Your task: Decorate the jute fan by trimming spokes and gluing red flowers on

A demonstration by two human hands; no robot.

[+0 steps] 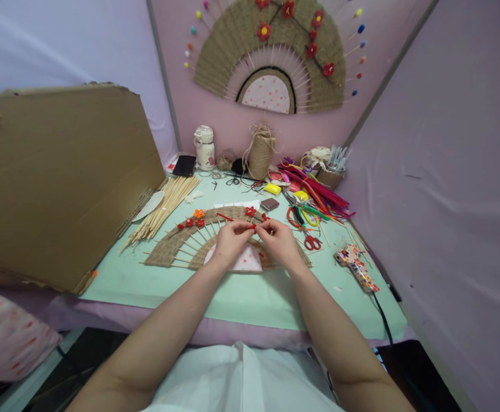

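Observation:
Both hands meet over a woven twine fan [164, 247] lying on the table. My left hand [231, 240] pinches a red pipe cleaner [224, 217], whose free end sticks out to the left. Fingertips of my right hand [278, 240] close on the same red piece, and a small red bit shows between the two hands. The fan has light sticks, a pale half-round centre with red spots [249, 260], red flowers [199, 222] and an orange flower [198, 213] along its upper band. My hands hide part of the fan's middle.
A cardboard sheet [61, 183] stands at left beside bamboo sticks [164, 209]. Behind are a twine spool [262, 151], a white bottle [205, 149] and a phone [185, 166]. Pipe cleaners [318, 186], scissors [312, 242] and a patterned corded glue gun [357, 268] lie right. A larger fan [219, 63] hangs behind.

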